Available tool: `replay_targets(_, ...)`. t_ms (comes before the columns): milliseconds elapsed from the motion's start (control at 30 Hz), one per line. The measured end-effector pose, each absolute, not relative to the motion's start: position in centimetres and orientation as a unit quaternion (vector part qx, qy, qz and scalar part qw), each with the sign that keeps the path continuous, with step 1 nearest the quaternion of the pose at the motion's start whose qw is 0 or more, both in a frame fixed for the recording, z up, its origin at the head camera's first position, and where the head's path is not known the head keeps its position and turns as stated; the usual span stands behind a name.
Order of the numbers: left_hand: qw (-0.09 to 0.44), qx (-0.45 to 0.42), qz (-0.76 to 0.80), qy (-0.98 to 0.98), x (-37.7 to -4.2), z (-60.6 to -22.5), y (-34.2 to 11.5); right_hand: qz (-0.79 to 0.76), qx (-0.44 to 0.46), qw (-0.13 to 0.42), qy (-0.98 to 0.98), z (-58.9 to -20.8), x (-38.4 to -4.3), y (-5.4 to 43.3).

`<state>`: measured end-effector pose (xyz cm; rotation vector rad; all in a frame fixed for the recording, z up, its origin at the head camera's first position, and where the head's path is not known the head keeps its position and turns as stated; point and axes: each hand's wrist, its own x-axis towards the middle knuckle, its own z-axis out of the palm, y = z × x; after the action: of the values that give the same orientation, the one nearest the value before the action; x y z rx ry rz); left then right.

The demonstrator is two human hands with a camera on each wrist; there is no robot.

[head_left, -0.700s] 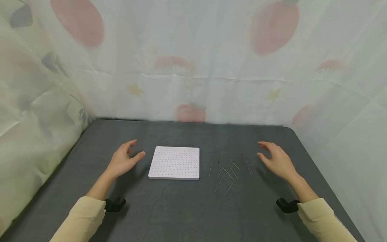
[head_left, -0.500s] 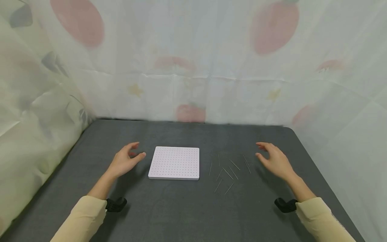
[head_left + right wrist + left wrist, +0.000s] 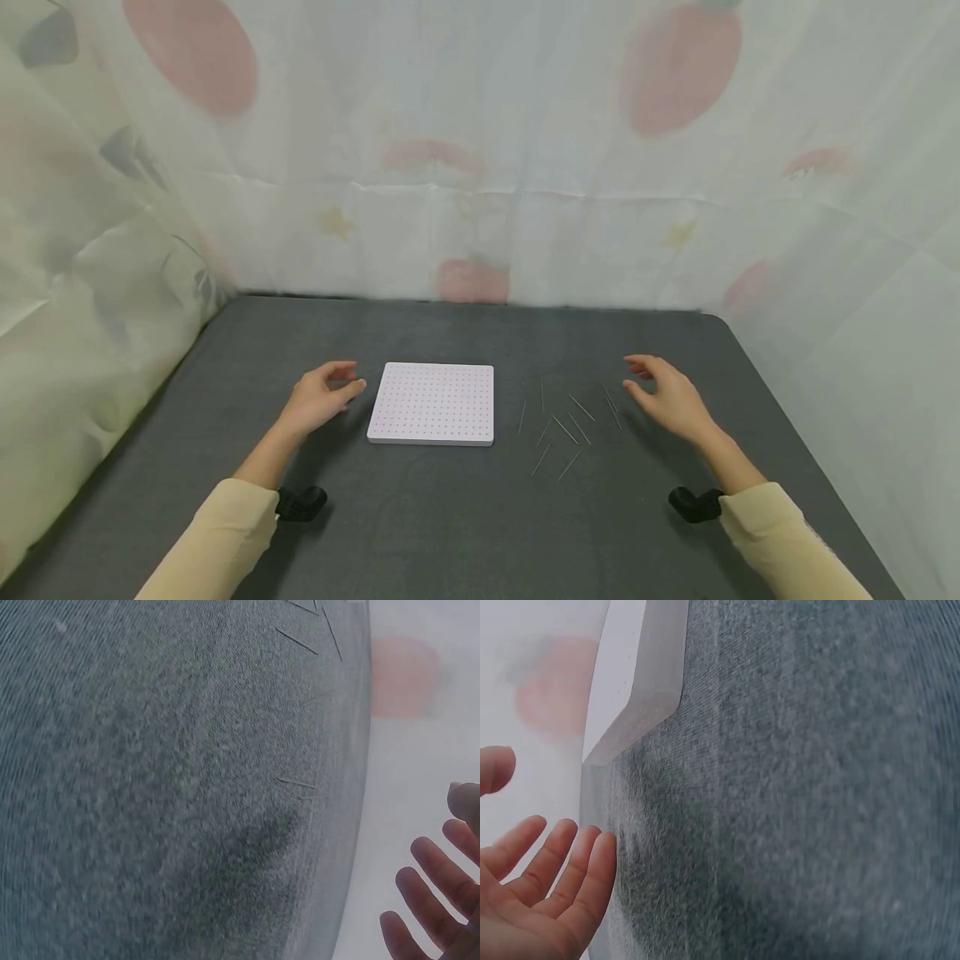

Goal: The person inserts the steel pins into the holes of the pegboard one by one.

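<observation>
A white square board [image 3: 433,404] dotted with rows of small holes lies flat on the dark grey table, left of centre in the head view. Its corner and side edge [image 3: 649,712] show up close in the left wrist view. Several thin metal needles [image 3: 565,428] lie scattered to its right. My left hand [image 3: 318,400] hovers just left of the board, fingers relaxed and holding nothing. On the other side, my right hand [image 3: 670,400] hovers right of the needles, loosely spread with nothing in it. Some needles [image 3: 297,641] appear in the right wrist view, beyond the fingers [image 3: 424,896].
The dark table [image 3: 480,533] has a rounded far right corner. Behind it hangs a pale curtain [image 3: 570,242] with faded fruit prints, which also closes in the left and right sides. A black wrist device [image 3: 302,504] sits at the left cuff, another black device [image 3: 696,504] at the right.
Both hands have drifted inward, the left toward the board and the right toward the needles. The board and needles lie as before.
</observation>
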<state>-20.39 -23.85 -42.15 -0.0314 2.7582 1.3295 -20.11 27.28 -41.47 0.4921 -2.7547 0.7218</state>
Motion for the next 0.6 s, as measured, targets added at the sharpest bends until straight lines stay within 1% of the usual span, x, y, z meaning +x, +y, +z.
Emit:
replay_targets(300, 0.036, -0.033, 0.443, 0.895, -20.8, -42.8, -23.0, 0.257, 0.153, 0.117, -0.947, -42.2, -20.3, 26.7)
replay_targets(600, 0.041, -0.042, 0.444, 0.894, -20.8, -43.0, -22.4, 0.262, 0.129, 0.092, -0.952, -43.0, -20.7, 26.5)
